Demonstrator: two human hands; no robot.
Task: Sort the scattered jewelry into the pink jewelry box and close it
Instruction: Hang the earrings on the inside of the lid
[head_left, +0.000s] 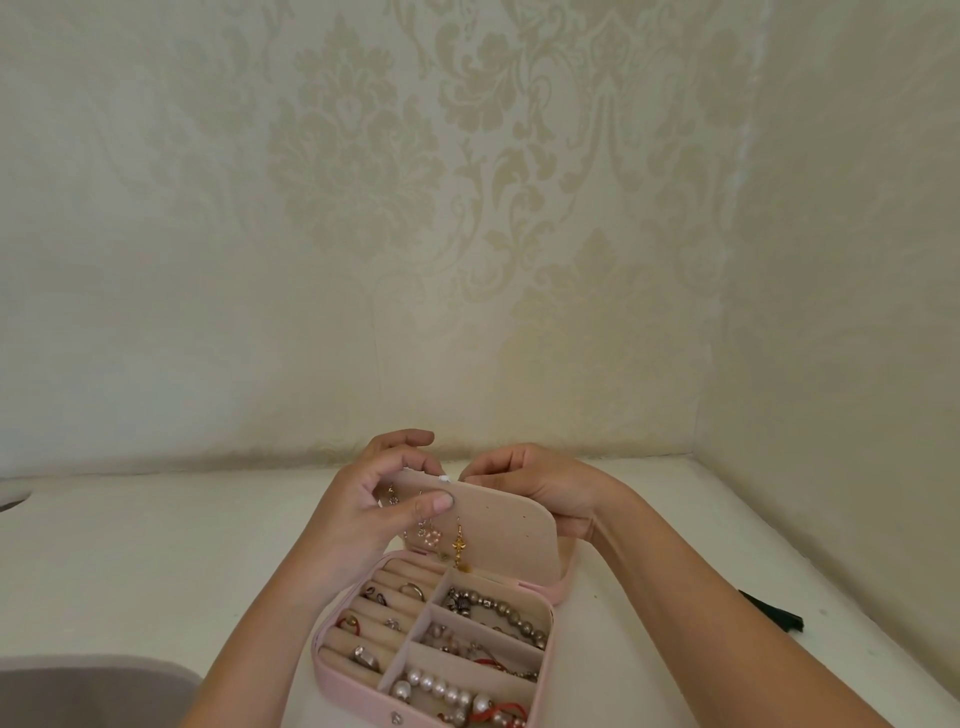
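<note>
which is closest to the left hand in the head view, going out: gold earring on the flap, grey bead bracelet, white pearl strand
From the left hand:
1. Gold earring, hanging on the beige flap just right of the thumb.
2. Grey bead bracelet, in the box's top right compartment, below the flap.
3. White pearl strand, in the bottom right compartment, nearest the camera.

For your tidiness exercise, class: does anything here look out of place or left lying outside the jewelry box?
One thing: a dark green object lies alone on the table, right of the box, too small to identify. Inside, rings, beads and pearls sit in their compartments.
</note>
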